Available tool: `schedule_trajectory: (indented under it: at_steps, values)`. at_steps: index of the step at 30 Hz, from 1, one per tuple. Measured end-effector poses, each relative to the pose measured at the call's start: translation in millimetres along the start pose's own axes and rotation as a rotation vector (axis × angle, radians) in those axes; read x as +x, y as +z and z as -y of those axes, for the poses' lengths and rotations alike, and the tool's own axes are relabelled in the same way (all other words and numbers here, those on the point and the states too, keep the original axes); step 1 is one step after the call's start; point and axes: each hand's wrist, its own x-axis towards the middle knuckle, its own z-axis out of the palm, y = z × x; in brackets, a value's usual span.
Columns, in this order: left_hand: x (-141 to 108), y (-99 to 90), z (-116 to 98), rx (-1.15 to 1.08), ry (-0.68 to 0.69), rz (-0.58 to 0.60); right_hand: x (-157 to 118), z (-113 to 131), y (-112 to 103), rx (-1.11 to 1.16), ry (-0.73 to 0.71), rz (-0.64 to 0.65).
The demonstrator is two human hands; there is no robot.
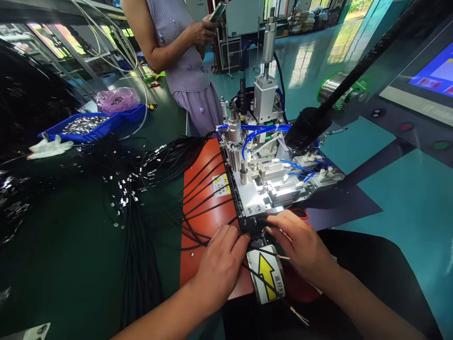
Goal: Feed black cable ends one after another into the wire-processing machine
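Observation:
My left hand (224, 257) has its fingers closed on a black cable at the near end of the machine's dark track. Beside it on the right, my right hand (297, 238) pinches at the track's end; what lies between its fingertips is too small to make out. Several black cables (208, 208) run across the orange-red cover (201, 189) into the track. Below my hands, a black cable with stripped, coloured wire ends (299, 315) crosses a white plate with a yellow arrow (266, 276). Red handles (301, 214) show behind my right hand.
The metal machine (276, 179) with blue air tubes stands ahead, a black flexible hose (307, 127) over it. Cable bundles (138, 264) and a blue tray (85, 127) of metal parts lie left. A person (187, 61) holding a phone stands behind. A solder-like wire spool (334, 89) hangs right.

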Motion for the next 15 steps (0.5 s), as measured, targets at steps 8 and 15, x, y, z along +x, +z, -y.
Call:
schedule_trajectory:
  at_steps: [8,15]
  values:
    - [1.8,-2.7,-0.4,-0.022,0.008,0.028,7.1,4.0,-0.8,-0.119,-0.021,0.072]
    - [0.1,-1.8,0.6,-0.027,-0.007,0.049,4.8,-0.4,2.8,-0.108,0.025,0.056]
